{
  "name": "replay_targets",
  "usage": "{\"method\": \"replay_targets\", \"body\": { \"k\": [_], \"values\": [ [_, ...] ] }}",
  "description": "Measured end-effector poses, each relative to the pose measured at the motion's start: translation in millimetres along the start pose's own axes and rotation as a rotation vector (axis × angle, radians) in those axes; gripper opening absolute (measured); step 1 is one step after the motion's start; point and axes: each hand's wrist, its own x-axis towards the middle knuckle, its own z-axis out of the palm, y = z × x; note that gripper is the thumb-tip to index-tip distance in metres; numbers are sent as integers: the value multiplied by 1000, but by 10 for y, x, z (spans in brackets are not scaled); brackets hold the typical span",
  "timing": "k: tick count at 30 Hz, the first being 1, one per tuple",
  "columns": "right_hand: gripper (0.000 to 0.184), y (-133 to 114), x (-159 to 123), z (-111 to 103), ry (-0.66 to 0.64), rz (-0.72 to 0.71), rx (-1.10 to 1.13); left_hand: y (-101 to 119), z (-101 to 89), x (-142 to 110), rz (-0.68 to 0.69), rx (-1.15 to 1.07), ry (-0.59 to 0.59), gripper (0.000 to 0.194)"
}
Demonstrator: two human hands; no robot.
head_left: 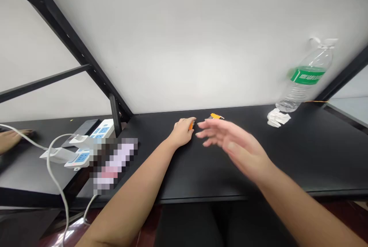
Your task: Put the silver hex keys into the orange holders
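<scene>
A clear plastic water bottle (304, 80) with a green label is standing at the back of a black tabletop (316, 155), its cap end leaning toward a white wall (186, 47), and a crumpled white tissue (277, 118) is lying just beside its base. A thin orange wire (314, 101) is running along the table's far edge. Black metal framing (74, 43) is slanting across the wall at left. Further left, two white power strips (100, 132) with blue sockets are sitting near a pixelated patch (113, 164), while a white cable (54, 178) is looping down past the table edge. Another person's hand (11, 139) is resting at far left.
</scene>
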Motion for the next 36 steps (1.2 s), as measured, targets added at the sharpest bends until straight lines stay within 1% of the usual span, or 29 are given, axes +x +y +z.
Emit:
{"method": "replay_targets", "body": {
  "k": [1,4,5,6,7,8,9,10,12,14,16,17,19,22,24,27,29,31,33,35,36],
  "values": [
    [36,115,127,-125,45,36,-140,-20,0,7,-1,11,4,54],
    [33,575,488,-535,178,216,-694,-38,-23,12,7,55,29,56],
    [39,732,571,-640,172,280,-820,-22,-37,9,22,62,56,56],
    [43,874,627,-712,138,334,-901,6,-52,4,46,64,96,53],
    [42,990,657,-748,95,353,-955,46,-65,-2,76,57,140,49],
    [38,1076,666,-750,75,342,-1001,96,-75,-8,107,38,181,43],
    [34,1130,660,-721,65,320,-1028,153,-77,-15,135,14,209,38],
    [30,1153,647,-670,59,293,-1036,211,-72,-22,161,-9,210,35],
    [23,1132,612,-533,46,257,-1004,317,-36,-35,200,-25,160,34],
    [16,1066,581,-387,31,255,-941,383,24,-45,218,-12,103,45],
    [8,998,551,-256,-1,250,-866,398,89,-47,201,25,76,55],
    [5,972,535,-197,-25,240,-826,390,118,-44,181,48,67,55],
    [6,935,506,-98,-61,209,-765,358,159,-32,136,81,45,52],
    [16,905,483,-15,-61,204,-748,311,179,-7,71,27,20,49],
    [18,887,485,-31,-18,252,-806,292,174,9,35,-28,28,51],
    [18,853,491,-177,53,363,-958,256,152,17,23,-38,29,51],
    [13,831,482,-315,41,410,-1055,223,133,12,29,-34,25,50],
    [6,818,463,-423,12,418,-1124,196,111,-1,23,-47,36,51],
    [5,816,446,-459,15,367,-1117,196,87,-15,21,-96,49,53],
    [11,819,442,-416,24,242,-995,231,62,-31,45,-164,60,54],
    [13,821,447,-374,9,165,-907,259,51,-38,59,-195,66,54]
  ]
}}
